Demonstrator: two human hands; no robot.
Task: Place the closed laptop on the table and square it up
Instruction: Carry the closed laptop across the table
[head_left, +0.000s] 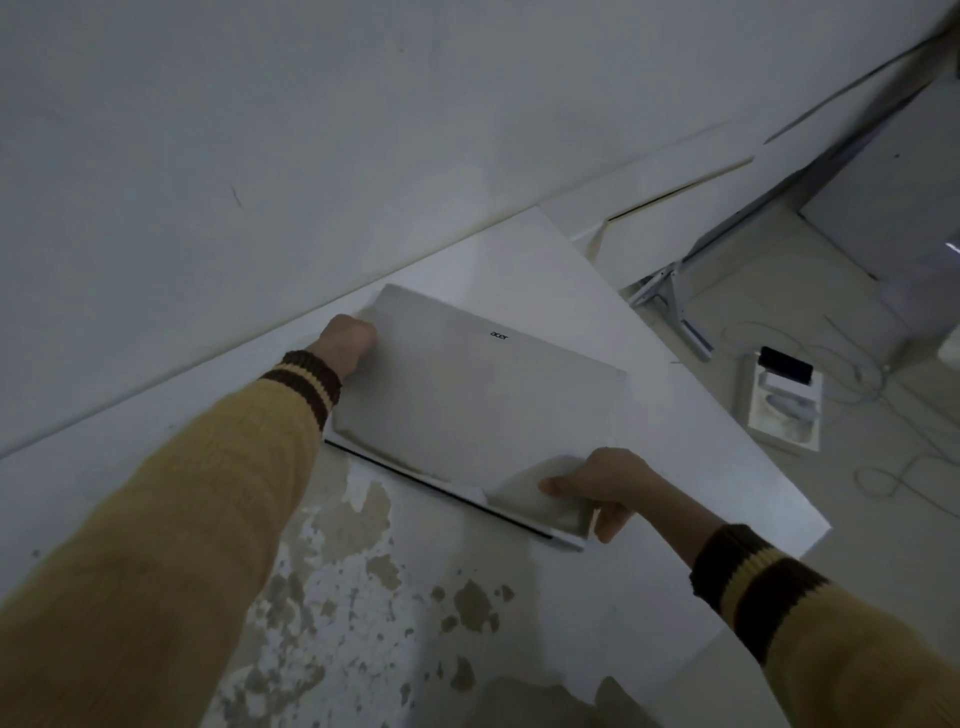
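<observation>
Left hand (347, 340) and right hand (605, 491) apparently grip closed laptop (478, 395).

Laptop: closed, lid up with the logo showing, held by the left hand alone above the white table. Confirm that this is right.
Not quite: the head view shows both hands on the closed laptop, left hand at its far corner, right hand at its near corner. The rest stands: lid up, logo showing, white table.

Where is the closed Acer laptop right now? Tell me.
In the head view, the closed Acer laptop is mid-frame over the white table, near the wall, gripped by the left hand and right hand.
</observation>
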